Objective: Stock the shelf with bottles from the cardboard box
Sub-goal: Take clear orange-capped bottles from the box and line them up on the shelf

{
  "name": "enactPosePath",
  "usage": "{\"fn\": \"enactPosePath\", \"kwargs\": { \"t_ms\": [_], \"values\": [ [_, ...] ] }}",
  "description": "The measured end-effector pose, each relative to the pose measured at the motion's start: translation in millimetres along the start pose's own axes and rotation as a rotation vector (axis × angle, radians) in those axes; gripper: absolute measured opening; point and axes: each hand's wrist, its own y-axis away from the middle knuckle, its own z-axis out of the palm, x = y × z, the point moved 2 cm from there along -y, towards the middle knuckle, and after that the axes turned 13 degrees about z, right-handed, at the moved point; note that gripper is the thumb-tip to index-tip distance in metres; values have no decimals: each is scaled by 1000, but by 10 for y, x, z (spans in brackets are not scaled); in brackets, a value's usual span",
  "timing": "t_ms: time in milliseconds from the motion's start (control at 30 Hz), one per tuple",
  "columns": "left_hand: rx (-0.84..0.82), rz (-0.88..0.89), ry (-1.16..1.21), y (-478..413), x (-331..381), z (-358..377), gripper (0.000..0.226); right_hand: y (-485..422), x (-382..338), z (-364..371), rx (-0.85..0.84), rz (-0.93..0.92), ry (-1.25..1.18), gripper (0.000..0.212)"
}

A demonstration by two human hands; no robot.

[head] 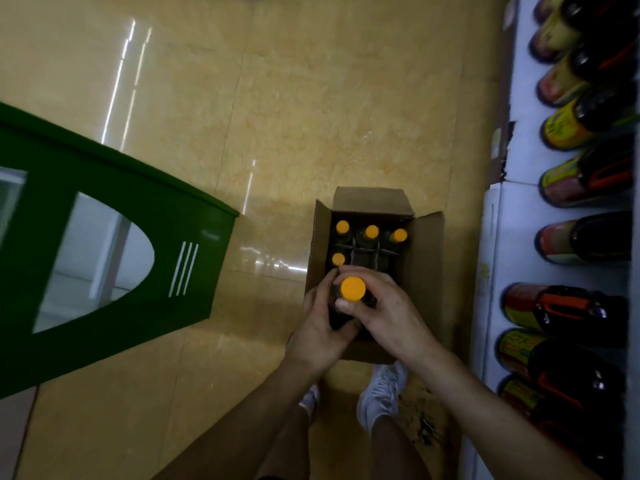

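An open cardboard box (426,268) stands on the floor in front of my feet. Several dark bottles with orange caps (371,232) stand upright inside it. One dark bottle with an orange cap (352,288) is raised above the box's near end. My left hand (320,327) wraps its side from the left. My right hand (388,313) grips its neck from the right, thumb just under the cap. The white shelf (519,216) runs along the right edge, with a row of dark bottles with yellow and red labels (581,240) on it.
A green cabinet with a glass window (114,251) stands on the left. Glossy beige floor tiles (311,116) stretch beyond the box. My white shoes (381,393) are just behind the box, next to the shelf base.
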Motion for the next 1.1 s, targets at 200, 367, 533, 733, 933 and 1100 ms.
{"fn": "enactPosePath", "kwargs": {
  "t_ms": [200,367,533,733,933,1100],
  "values": [
    [3,198,59,368,1010,-392,69,788,-944,-522,118,-72,-93,35],
    [-26,328,20,662,2084,-707,61,1423,-1805,-1039,237,-129,-112,37],
    [-70,478,38,910,3008,-909,63,2061,-2558,-1527,392,-196,-77,34],
    [-119,701,13,1274,4058,-1097,66,2876,-3298,-2013,599,-271,-96,32],
    [-214,892,-40,1653,4929,-1056,67,3684,-3761,-2373,804,-336,-192,32],
    [-304,1031,-42,1963,5581,-918,72,4339,-4028,-2678,967,-368,-164,10]
  ]
}}
